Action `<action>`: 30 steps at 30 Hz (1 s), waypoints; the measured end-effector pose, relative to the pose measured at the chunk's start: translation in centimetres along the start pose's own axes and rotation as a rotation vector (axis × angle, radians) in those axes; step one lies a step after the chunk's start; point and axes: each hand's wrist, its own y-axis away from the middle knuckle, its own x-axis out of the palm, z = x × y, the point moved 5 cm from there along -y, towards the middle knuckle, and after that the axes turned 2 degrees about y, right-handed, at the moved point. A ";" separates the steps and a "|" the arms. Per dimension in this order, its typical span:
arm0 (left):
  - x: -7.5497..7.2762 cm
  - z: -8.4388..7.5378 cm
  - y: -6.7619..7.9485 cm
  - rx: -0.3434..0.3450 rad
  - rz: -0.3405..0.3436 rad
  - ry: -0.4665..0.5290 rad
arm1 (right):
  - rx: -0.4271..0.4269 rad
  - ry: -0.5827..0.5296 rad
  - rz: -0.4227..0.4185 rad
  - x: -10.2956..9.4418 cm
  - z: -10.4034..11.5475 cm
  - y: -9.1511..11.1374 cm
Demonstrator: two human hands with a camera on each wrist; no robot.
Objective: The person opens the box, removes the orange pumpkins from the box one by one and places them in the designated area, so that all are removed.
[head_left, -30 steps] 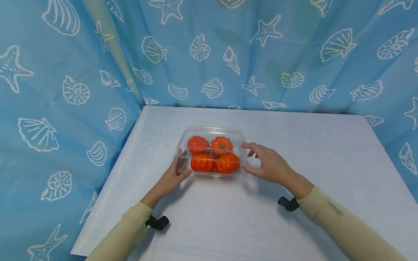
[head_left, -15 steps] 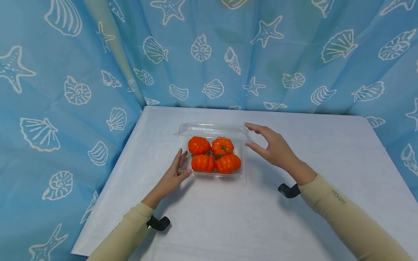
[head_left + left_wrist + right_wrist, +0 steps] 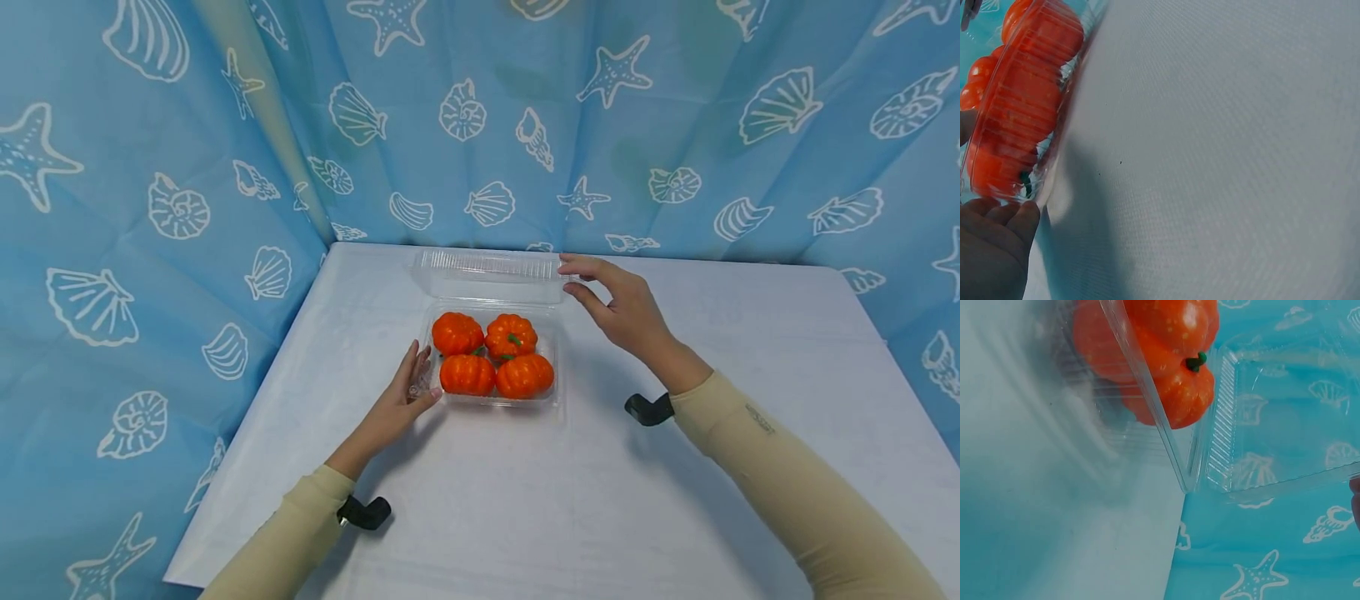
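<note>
Several small orange pumpkins (image 3: pixel 467 375) with green stems sit in a clear plastic clamshell container (image 3: pixel 501 402) on the table. Its hinged lid (image 3: pixel 487 287) stands raised at the back. My left hand (image 3: pixel 392 419) holds the container's left front corner, the thumb at the front and the fingers along the side. In the left wrist view those fingers (image 3: pixel 1007 219) touch the container's end wall. My right hand (image 3: pixel 618 304) pinches the lid's right edge between thumb and fingers. Only fingertips (image 3: pixel 1355 497) of it show in the right wrist view, at the lid's edge.
A white cloth covers the table (image 3: pixel 480 517). Blue curtains (image 3: pixel 480 125) with white shell and starfish prints hang behind it and on the left. A black wrist mount (image 3: pixel 365 512) sits on the left forearm, another (image 3: pixel 649 409) on the right.
The lid has swung up and back from over the pumpkins, uncovering them. My right hand has moved away toward the back with it. My left hand stays at the container's left side.
</note>
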 end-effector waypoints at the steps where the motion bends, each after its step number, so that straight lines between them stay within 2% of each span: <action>1: 0.0 0.0 0.0 0.000 0.001 -0.001 | -0.003 -0.003 -0.011 0.0 -0.1 -0.1; 6: 0.0 0.0 0.1 -0.002 -0.002 0.001 | 0.007 -0.019 -0.044 0.2 -0.9 -0.7; 14: 0.1 0.0 0.0 0.006 -0.001 0.002 | 0.047 0.024 -0.027 0.9 -2.3 -1.6; 21: 0.0 0.0 0.0 -0.001 0.001 0.003 | 0.147 0.051 0.004 1.7 -3.7 -2.2; 30: 0.1 0.0 0.0 0.000 -0.003 0.008 | 0.201 0.037 -0.038 2.2 -5.2 -3.1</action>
